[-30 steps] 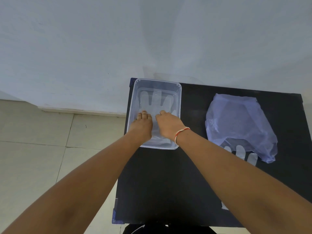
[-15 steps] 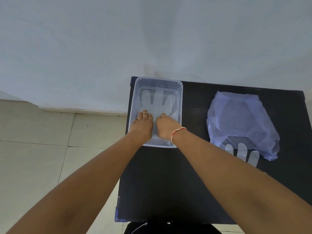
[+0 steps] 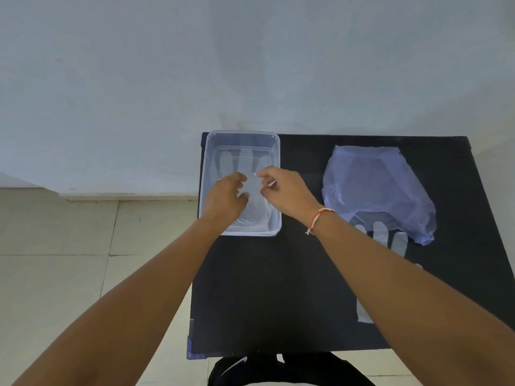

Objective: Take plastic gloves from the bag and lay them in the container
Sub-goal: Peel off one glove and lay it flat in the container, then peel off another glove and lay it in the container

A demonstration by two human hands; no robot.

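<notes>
A clear plastic container (image 3: 206,162) stands at the far left corner of the black table (image 3: 264,288). A translucent plastic glove (image 3: 245,162) lies flat inside it, fingers pointing away from me. My left hand (image 3: 227,196) and my right hand (image 3: 284,190) hover just over the glove's cuff half, fingers loosely curled, with nothing plainly held between them. To the right lies the pale blue plastic bag (image 3: 370,185). Glove fingers (image 3: 387,238) stick out of its near opening, and a glove cuff (image 3: 363,313) shows beside my right forearm.
A pale wall rises directly behind the table. Tiled floor lies to the left, below the table's left edge. A red and white thread sits on my right wrist (image 3: 320,215). Dark clothing shows at the near table edge.
Both hands were pressing flat on the glove in the container; now they have lifted off it, moved slightly apart, and their fingers have curled loosely.
</notes>
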